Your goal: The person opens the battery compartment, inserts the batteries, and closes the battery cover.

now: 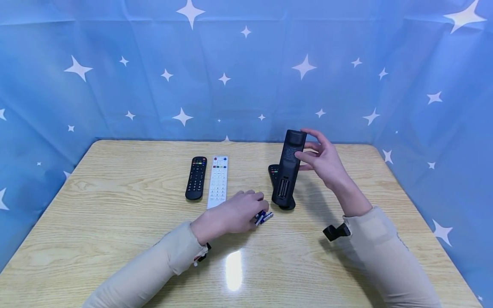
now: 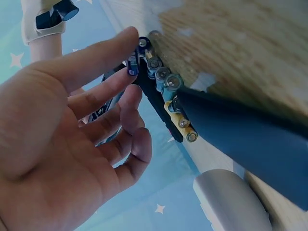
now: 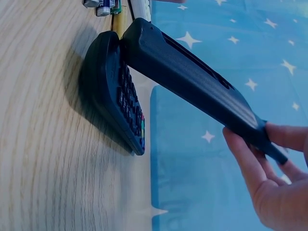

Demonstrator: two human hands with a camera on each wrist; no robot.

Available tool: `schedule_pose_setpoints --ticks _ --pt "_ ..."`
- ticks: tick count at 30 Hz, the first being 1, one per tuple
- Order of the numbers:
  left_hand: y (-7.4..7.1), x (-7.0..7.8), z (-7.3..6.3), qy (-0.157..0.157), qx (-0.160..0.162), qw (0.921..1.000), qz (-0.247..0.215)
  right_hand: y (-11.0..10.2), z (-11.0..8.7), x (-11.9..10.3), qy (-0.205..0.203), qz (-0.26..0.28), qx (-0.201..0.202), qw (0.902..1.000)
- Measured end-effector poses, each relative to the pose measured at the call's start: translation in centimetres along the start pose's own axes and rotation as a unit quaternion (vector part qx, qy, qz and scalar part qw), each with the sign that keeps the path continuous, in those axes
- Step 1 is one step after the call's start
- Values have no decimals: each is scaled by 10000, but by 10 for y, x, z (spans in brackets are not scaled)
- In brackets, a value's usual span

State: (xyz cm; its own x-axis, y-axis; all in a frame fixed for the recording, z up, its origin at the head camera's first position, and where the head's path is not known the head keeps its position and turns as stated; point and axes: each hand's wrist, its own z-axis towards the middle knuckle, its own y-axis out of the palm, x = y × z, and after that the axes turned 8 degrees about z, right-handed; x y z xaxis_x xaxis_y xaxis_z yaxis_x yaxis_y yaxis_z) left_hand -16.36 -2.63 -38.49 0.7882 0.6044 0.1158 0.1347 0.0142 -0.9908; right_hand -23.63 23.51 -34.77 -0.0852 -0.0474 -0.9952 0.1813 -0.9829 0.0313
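My right hand (image 1: 323,160) grips the upper end of a black remote control (image 1: 289,167), its back toward the head camera. The battery compartment (image 1: 283,188) on that back is uncovered; whether it contains batteries, I cannot tell. Its lower end stands over a second black remote (image 3: 118,96) lying on the table, buttons up. My left hand (image 1: 242,211) pinches a blue battery (image 2: 133,63) between thumb and index finger, the other fingers loosely bent. Just beyond it, several batteries (image 2: 172,83) lie in a row, some blue, some yellow.
A white remote (image 1: 218,179) lies left of the batteries, its near end hidden behind the left hand. Further left is another black remote (image 1: 196,177). A blue curtain with white stars (image 1: 246,77) hangs behind the wooden table (image 1: 127,205).
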Motion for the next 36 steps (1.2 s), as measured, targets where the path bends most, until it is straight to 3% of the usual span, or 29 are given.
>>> schedule_pose_setpoints --ticks 10,22,36 --pt "-5 -5 -1 80 630 9932 -976 1 -1 0 -28 49 -25 10000" --pt "-6 -5 -2 -217 1078 9787 -1735 7 -2 0 26 -52 -56 10000" --pt "-3 -6 -2 -418 1594 9665 -1967 17 -2 3 134 25 -208 9997"
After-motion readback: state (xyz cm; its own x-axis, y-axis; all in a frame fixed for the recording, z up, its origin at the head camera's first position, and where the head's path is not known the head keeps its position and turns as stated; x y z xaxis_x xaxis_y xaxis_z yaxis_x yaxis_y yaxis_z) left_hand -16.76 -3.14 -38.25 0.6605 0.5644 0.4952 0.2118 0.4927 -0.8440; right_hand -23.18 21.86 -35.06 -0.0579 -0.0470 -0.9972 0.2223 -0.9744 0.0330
